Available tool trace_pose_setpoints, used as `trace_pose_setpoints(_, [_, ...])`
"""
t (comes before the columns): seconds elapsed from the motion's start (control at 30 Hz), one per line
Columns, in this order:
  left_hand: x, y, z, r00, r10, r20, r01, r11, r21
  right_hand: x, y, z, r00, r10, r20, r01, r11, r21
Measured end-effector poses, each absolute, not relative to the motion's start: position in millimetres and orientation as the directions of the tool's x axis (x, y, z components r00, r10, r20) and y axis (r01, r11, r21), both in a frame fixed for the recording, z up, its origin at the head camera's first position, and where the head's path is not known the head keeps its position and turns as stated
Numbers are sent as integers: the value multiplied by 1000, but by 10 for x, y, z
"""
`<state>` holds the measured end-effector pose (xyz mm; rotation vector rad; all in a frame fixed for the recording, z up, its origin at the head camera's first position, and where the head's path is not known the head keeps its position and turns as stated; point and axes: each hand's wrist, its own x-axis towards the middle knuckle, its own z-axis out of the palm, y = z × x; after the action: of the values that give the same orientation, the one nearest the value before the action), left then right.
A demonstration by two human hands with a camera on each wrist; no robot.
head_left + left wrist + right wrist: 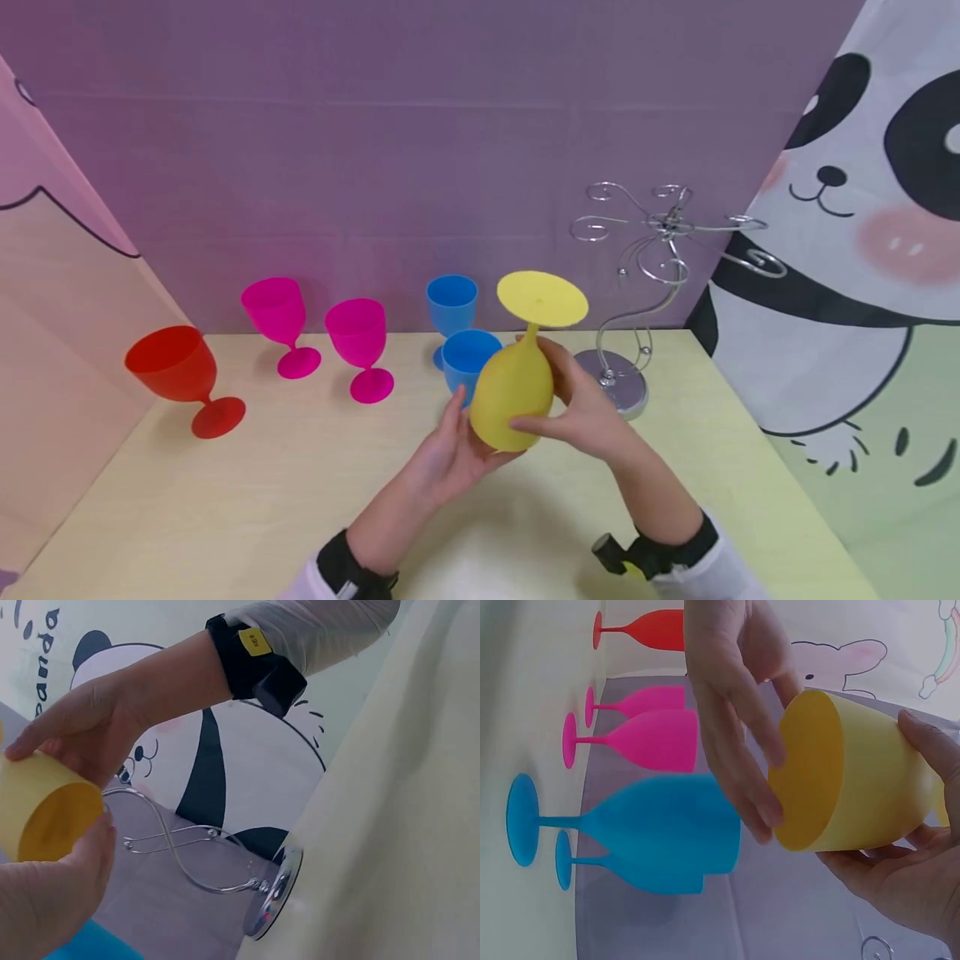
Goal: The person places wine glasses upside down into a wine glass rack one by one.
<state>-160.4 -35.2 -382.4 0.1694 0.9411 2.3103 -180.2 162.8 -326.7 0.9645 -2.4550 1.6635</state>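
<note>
A yellow goblet (517,387) is held upside down above the table, its round foot at the top and its mouth facing down. My right hand (581,404) grips the bowl from the right, with thumb and fingers on either side, as the right wrist view shows at the goblet (870,780). On the other side, my left hand (450,462) is at the rim with fairly straight fingers (739,727). Whether those fingers touch the rim is hard to tell. Just behind the yellow goblet stand two blue goblets (452,302), partly hidden.
Two pink goblets (356,329) and a red goblet (172,367) stand upright on the left of the table (247,508). A silver metal stand (611,379) with curled arms rises at the back right. A purple cloth (360,175) hangs behind, beside a panda-print sheet (825,350).
</note>
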Motion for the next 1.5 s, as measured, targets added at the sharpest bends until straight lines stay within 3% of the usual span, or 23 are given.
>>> trace_pose_setpoints(0.13, [-1610,-450,-3760,-844,526,-102,-373,-440,817,-1832,1716,-3230,-795,-466,388,-531,225,-817])
trace_pose_setpoints(0.27, [-1622,-551,-3678,-899,424,-113,-279,-353,893,-1856,1806,-3195,-795,-453,404,-541,228,-809])
trace_pose_setpoints(0.5, [-1675,-676,-3532,-935,353,-36,-152,-307,939,-1848,1963,-3129,-837,-396,378,-501,275,-821])
trace_pose_setpoints(0.63, [-1742,-690,-3460,-953,293,75,-7,-268,963,-1831,2087,-3094,-861,-340,378,-480,298,-825])
trace_pose_setpoints(0.8, [-1903,-652,-3407,-961,190,199,186,-85,979,-1806,2239,-3081,-874,-275,401,-476,317,-820])
trace_pose_setpoints(0.97, [-2091,-575,-3393,-949,175,261,282,104,954,-1787,2362,-3098,-876,-244,415,-478,338,-811])
trace_pose_setpoints(1.17, [-2253,-474,-3390,-934,230,273,349,420,838,-1770,2492,-3121,-871,-191,453,-491,365,-791])
trace_pose_setpoints(1.33, [-2349,-379,-3405,-915,285,286,402,699,591,-1755,2617,-3153,-881,-128,455,-464,416,-782])
trace_pose_setpoints(1.5, [-2398,-301,-3430,-905,333,265,413,836,360,-1750,2755,-3171,-897,-62,437,-411,480,-775])
